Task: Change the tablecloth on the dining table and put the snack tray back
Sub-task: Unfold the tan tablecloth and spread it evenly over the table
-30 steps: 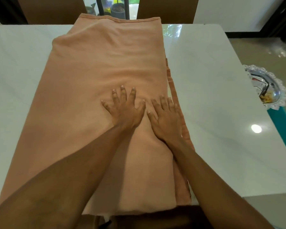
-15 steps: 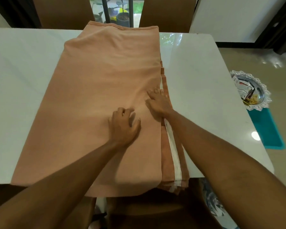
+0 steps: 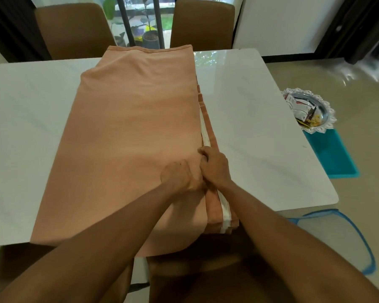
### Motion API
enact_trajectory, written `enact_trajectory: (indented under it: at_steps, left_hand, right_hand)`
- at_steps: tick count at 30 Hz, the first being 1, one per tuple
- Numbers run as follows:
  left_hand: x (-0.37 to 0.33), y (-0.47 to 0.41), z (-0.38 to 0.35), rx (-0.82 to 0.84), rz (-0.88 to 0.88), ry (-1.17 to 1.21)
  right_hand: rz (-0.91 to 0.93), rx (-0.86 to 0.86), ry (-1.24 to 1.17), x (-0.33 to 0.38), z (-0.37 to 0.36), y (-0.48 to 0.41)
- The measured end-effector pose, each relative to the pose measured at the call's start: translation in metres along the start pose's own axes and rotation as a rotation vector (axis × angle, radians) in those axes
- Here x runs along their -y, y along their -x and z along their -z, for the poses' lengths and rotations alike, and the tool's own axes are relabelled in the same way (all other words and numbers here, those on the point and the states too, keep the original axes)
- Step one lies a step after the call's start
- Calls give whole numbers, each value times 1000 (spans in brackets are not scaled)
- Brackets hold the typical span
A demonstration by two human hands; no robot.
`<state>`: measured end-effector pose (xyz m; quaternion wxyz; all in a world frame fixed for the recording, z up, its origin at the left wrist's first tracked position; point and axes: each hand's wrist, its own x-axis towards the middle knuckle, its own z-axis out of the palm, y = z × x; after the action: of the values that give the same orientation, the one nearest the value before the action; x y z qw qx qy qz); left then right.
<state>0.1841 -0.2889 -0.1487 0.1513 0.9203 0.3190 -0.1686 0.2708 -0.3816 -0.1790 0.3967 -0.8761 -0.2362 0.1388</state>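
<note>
A folded peach tablecloth lies lengthwise across the middle of the white marble dining table, its near end hanging over the front edge. Folded layers with a white hem strip show along its right side. My left hand and my right hand sit side by side at that right edge, fingers curled, gripping the cloth's top layer. The silver snack tray with a lacy rim holds packets and stands on a teal stool beyond the table's right end.
Two brown chairs stand at the table's far side before a window with plants. A brown chair seat is under the near edge. A blue-rimmed mesh basket sits on the floor at the right.
Both hands went from lying flat on the cloth to curling at its right edge and gripping the top layer. My view has pulled back, showing more of the table.
</note>
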Motion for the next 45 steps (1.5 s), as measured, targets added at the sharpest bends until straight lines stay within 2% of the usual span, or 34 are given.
enact_trajectory:
  at_steps: [3, 7, 9, 12, 14, 17, 20, 24, 26, 28, 31, 33, 36, 37, 40, 42, 43, 45]
  left_hand:
    - [-5, 10, 2, -20, 0, 4]
    - [12, 11, 9, -11, 52, 264]
    - [26, 5, 10, 2, 140, 546]
    - [51, 6, 8, -9, 430, 1173]
    - [67, 12, 8, -41, 562, 1445]
    - [86, 17, 10, -60, 559, 1636]
    - [106, 26, 19, 42, 420, 1546]
    - [133, 39, 26, 222, 305, 958]
    - [143, 50, 26, 253, 314, 868]
    - [146, 57, 22, 277, 352, 1035]
    - [145, 62, 19, 248, 497, 1432]
    - [153, 61, 22, 176, 550, 1579]
    - [173, 63, 37, 101, 455, 1711]
    - [181, 66, 41, 70, 417, 1611]
    - [215, 84, 54, 67, 287, 848]
    - [234, 90, 58, 83, 272, 493]
    - [247, 94, 62, 36, 313, 446]
    - [269, 100, 68, -105, 411, 509]
  right_hand:
    - [-59, -77, -83, 5, 0, 15]
    - [-64, -103, -107, 3, -11, 35]
    - [6, -12, 55, -5, -21, 44]
    - [147, 180, 499, -15, -33, 44]
    - [125, 247, 541, -18, -35, 36]
    - [123, 290, 579, -19, -34, 31]
    - [115, 316, 602, -18, -32, 30]
    - [56, 445, 604, -2, -19, 21]
    - [-22, 483, 595, 9, -16, 15]
    - [-70, 402, 573, 25, -21, 17]
    - [51, 167, 442, 57, -49, 52]
    - [63, 213, 271, 67, -78, 83]
    - [100, 291, 413, 56, -105, 101]
    - [94, 282, 436, 52, -107, 98]
    - [110, 266, 445, 50, -110, 91]
    - [113, 287, 474, 48, -108, 86]
    - [105, 307, 483, 50, -108, 85]
    - [72, 334, 506, 51, -108, 83]
